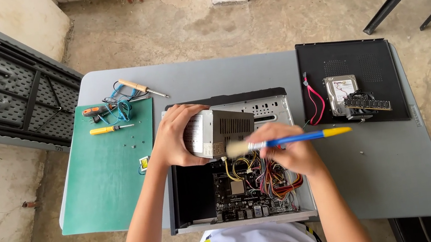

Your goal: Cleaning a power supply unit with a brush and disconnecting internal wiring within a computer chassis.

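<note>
With the side panel (pixel 348 55), hard drive (pixel 340 88) and memory stick (pixel 368 104) already out at the right of the bench (pixel 219 72), the left hand (pixel 175 138) grips the power supply (pixel 220 131) lifted over the open computer case (pixel 240 191), still cabled to it, while the right hand (pixel 288 153), closed on a blue-handled brush (pixel 287 140), dusts it, the motherboard (pixel 240 191) seemingly yet to be cleaned.

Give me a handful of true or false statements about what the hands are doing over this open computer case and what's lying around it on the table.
1. The left hand holds a grey power supply unit above the open computer case. True.
2. The right hand holds a screwdriver. False: it holds a paintbrush with a blue and yellow handle, bristles at the power supply unit.
3. A yellow-handled screwdriver lies on the green mat. True.
4. The hard drive sits inside the case. False: it lies on the black side panel to the right.
</note>
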